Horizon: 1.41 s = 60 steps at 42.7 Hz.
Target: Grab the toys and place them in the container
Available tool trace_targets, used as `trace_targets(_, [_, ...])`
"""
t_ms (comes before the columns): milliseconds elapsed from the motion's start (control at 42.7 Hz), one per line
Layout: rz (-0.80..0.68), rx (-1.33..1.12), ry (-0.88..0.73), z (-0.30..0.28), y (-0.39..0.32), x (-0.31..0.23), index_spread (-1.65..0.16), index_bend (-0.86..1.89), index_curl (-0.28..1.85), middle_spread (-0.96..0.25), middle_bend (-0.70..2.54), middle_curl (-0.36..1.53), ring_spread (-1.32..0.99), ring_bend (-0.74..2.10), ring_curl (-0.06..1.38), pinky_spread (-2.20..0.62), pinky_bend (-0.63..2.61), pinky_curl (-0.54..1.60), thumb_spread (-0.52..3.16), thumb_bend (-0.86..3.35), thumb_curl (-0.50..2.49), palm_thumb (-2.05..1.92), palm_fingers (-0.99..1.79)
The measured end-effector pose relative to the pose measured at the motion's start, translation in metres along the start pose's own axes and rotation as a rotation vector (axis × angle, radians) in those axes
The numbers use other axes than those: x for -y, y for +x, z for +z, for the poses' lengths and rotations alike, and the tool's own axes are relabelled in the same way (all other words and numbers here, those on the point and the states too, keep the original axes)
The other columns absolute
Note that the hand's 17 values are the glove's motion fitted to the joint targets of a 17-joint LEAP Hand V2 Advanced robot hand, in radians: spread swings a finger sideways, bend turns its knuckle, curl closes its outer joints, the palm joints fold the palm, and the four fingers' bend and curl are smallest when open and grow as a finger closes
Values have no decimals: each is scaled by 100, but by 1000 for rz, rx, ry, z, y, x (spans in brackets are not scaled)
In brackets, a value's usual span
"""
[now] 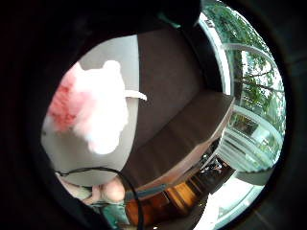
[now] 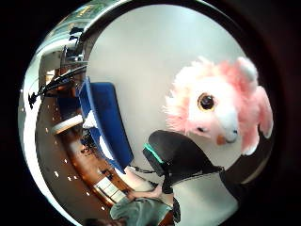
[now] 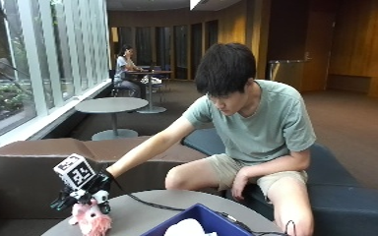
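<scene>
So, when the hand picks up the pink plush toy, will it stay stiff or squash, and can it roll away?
The pink plush toy looks fluffy, so it probably squashes and weighs little. Its shaggy fur likely resists slipping. Resting on the flat table under the gloved right hand, it seems unlikely to roll.

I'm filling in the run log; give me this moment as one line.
hand: on pink plush toy | toy: on grey table | blue container: holds something white
</scene>
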<state>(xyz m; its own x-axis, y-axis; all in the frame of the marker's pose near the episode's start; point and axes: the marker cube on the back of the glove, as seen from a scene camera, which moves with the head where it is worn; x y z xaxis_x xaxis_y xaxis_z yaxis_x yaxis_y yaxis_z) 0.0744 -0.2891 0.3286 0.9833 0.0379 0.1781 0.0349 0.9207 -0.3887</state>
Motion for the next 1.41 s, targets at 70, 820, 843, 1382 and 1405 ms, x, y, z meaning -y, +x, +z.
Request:
trace_targets(70, [-19, 3, -27, 14, 0, 5, -20, 1, 17, 7, 5, 21, 7, 16, 36, 9, 99, 36, 113, -3, 39, 0, -49])
trace_targets(820, [55, 114, 184, 56, -20, 12, -26, 34, 21, -21, 87, 47, -30, 122, 69, -26, 97, 38, 99, 20, 58, 57, 116])
trace_targets(843, [53, 99, 183, 51, -20, 9, -26, 39, 23, -21, 90, 49, -31, 123, 71, -27, 98, 39, 97, 19, 59, 58, 119])
trace_targets(1382, [-73, 31, 481, -192, -139, -101, -31, 78, 49, -27, 117, 74, -40, 141, 80, -38, 115, 54, 63, 10, 79, 61, 100])
trace_targets(1405, [-81, 31, 495, -200, -150, -104, -31, 78, 50, -28, 117, 75, -40, 141, 81, -38, 116, 55, 62, 10, 79, 62, 100])
